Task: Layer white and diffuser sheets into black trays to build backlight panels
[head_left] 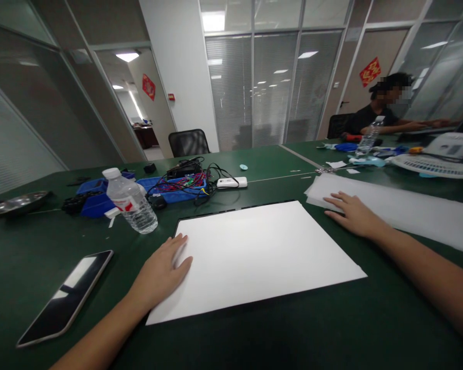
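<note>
A large white sheet of paper [254, 257] lies flat on the dark green table [293, 334], with a thin black edge showing along its far and upper left sides. My left hand [160, 270] rests on the sheet's left edge, its thumb and fingers apart. Over to the right, my right hand [353, 213] is spread out at the near left end of a long stack of translucent white sheets [416, 210]. Its fingertips touch that stack or hover just over it; I cannot tell which. Neither hand grips anything.
A phone [67, 298] lies at left, beyond it a water bottle [131, 200]. Blue trays [170, 189] with tangled cables and a white power strip [232, 182] stand farther back. At far right a person [386, 110] sits behind another bottle [368, 136] and a white fan [434, 164].
</note>
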Action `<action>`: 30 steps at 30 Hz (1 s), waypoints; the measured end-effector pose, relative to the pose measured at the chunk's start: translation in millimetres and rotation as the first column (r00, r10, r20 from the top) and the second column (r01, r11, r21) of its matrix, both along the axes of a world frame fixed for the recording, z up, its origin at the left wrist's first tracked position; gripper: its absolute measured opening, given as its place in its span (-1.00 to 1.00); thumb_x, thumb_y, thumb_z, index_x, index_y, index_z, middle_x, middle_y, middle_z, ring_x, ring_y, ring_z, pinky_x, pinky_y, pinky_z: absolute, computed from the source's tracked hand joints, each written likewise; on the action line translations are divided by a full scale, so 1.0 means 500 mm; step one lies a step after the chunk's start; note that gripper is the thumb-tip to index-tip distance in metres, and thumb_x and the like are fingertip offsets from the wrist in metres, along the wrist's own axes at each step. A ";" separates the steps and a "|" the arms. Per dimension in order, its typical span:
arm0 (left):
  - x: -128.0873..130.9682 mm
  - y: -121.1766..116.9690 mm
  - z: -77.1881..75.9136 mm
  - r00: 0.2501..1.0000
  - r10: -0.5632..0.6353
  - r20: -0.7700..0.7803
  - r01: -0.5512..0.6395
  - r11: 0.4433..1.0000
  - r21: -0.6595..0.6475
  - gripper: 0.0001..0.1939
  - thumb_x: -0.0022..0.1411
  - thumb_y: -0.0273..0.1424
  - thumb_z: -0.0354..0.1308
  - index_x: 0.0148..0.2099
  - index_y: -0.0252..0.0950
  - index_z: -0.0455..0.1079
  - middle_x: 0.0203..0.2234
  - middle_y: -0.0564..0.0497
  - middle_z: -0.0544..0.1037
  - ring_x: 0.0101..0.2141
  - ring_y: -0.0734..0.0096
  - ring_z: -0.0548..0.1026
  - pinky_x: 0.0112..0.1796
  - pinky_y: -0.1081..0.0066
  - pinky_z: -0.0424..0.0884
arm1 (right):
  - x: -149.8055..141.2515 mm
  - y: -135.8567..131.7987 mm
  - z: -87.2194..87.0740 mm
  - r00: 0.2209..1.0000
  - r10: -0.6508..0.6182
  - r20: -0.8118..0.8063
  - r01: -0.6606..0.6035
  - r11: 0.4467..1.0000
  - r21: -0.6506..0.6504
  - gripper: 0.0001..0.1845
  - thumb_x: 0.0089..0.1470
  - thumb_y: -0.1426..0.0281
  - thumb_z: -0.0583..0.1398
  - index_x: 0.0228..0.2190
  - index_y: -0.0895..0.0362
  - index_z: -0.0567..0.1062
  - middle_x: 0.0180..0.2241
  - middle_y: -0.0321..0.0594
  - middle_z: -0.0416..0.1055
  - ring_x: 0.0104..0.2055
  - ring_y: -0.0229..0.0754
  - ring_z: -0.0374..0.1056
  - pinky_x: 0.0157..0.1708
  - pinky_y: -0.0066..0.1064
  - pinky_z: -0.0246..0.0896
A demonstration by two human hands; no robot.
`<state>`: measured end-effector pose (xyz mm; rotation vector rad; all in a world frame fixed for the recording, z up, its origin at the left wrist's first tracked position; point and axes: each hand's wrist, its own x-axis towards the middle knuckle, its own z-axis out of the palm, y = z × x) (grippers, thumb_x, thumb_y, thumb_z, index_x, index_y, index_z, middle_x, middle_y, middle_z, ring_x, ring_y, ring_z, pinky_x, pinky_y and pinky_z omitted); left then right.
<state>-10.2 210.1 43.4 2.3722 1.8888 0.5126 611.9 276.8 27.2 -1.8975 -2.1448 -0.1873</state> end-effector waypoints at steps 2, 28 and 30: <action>-0.007 0.004 0.002 0.999 0.006 0.034 -0.007 1.000 0.017 -0.27 0.31 -0.04 0.08 0.39 -0.33 0.39 0.37 -0.19 0.43 0.34 -0.06 0.40 0.36 -0.01 0.28 | 0.052 0.011 -0.011 0.988 -0.151 0.040 0.152 0.988 -0.015 -0.19 0.33 -0.06 0.02 0.38 0.19 0.33 0.44 0.24 0.13 0.49 0.41 -0.02 0.34 0.37 -0.06; -0.019 0.018 -0.014 0.996 -0.064 0.063 0.067 0.997 -0.045 -0.26 0.41 0.00 0.02 0.45 -0.32 0.31 0.49 -0.25 0.17 0.46 -0.16 0.12 0.40 -0.19 0.08 | -0.170 -0.118 0.108 0.944 0.304 0.124 -0.323 0.931 0.173 -0.60 0.38 0.19 0.06 -0.12 0.08 0.65 -0.17 -0.10 0.67 -0.23 0.00 0.58 -0.20 -0.19 0.40; -0.017 0.015 -0.014 0.995 -0.096 0.012 0.097 0.994 -0.046 -0.25 0.40 0.03 0.04 0.47 -0.27 0.30 0.50 -0.22 0.15 0.47 -0.20 0.08 0.39 -0.25 0.06 | -0.211 -0.134 0.101 0.872 0.471 0.135 -0.489 0.855 0.177 -0.63 0.40 0.26 0.06 -0.13 0.07 0.66 -0.20 -0.14 0.68 -0.26 -0.08 0.59 -0.22 -0.24 0.43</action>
